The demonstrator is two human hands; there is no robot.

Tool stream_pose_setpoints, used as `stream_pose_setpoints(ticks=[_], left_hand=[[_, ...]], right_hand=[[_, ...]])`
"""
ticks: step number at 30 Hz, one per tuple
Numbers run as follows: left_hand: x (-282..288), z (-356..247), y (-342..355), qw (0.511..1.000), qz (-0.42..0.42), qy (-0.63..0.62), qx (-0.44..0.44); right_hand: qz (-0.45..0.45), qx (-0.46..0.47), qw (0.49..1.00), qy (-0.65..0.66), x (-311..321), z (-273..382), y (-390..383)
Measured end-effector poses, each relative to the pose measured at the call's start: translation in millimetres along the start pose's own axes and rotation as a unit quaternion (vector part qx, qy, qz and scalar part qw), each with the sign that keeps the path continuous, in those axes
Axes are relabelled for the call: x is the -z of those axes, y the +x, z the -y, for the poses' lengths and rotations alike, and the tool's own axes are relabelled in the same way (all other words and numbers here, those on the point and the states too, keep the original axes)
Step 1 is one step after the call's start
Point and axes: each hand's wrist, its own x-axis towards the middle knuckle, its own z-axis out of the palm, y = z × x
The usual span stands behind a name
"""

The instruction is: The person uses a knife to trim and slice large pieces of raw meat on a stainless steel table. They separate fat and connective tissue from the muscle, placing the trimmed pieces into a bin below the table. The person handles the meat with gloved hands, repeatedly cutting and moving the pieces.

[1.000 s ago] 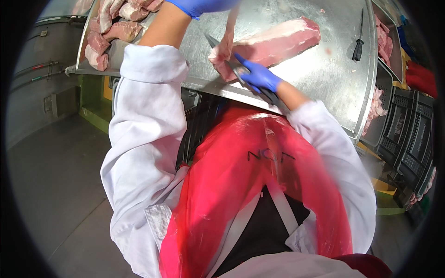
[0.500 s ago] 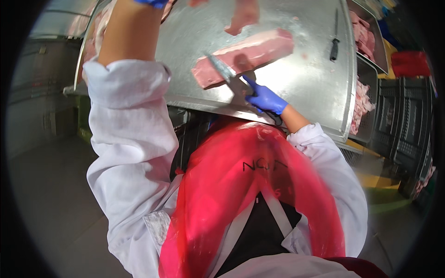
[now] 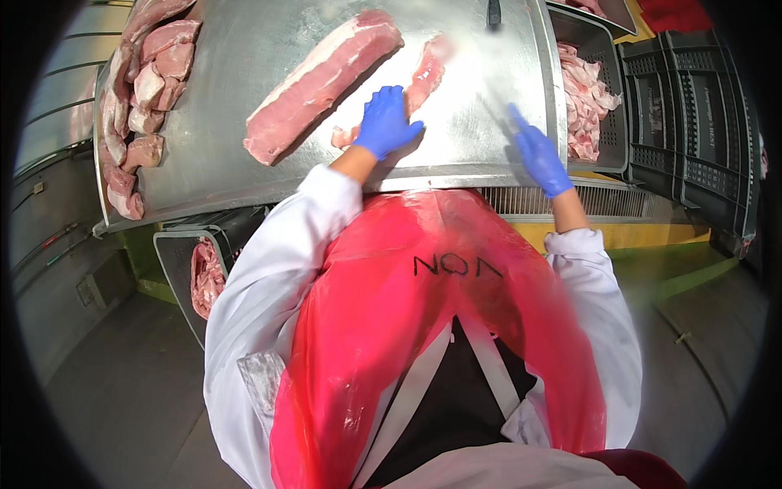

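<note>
My left hand (image 3: pixel 386 122), in a blue glove, rests fingers spread on a narrow strip of pink meat (image 3: pixel 425 73) lying across the steel table (image 3: pixel 221 73). A long meat loin (image 3: pixel 318 90) with a pale fat band lies diagonally just left of the strip. My right hand (image 3: pixel 538 159), also gloved, is at the table's right edge, closed on a knife (image 3: pixel 501 116) whose blade is blurred and points up-left, apart from the meat.
Several meat pieces (image 3: pixel 163 61) line the left side of the table. A bin of trimmings (image 3: pixel 582 98) and stacked dark crates (image 3: pixel 684 130) stand right. A second knife (image 3: pixel 493 12) lies at the top. Another bin of meat (image 3: pixel 208 277) sits below the left edge.
My left hand has come down from the upper left with the strip, which now lies beside the loin. My right hand and knife have moved right, off the loin. The view has shifted.
</note>
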Motion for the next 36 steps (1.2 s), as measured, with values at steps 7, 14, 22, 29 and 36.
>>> stream_pose_setpoints(ticks=[7, 14, 22, 29, 36], left_hand=[[-62, -14, 50, 0.994, -0.067, 0.081, 0.040], [-70, -25, 38, 0.999, -0.007, -0.001, -0.042], [-98, -2, 14, 0.992, -0.113, -0.037, -0.037], [16, 61, 12, 0.987, -0.098, -0.098, 0.083], [198, -69, 27, 0.933, -0.255, -0.209, -0.142]], right_hand=[[0.073, -0.040, 0.985, -0.153, -18, 32, 41], [0.077, 0.006, 0.981, -0.176, -42, 0, 57], [0.112, -0.014, 0.975, -0.191, -58, 4, 124], [0.120, -0.054, 0.976, -0.174, -20, -24, 76], [0.172, -0.002, 0.984, -0.040, 4, -25, 69]])
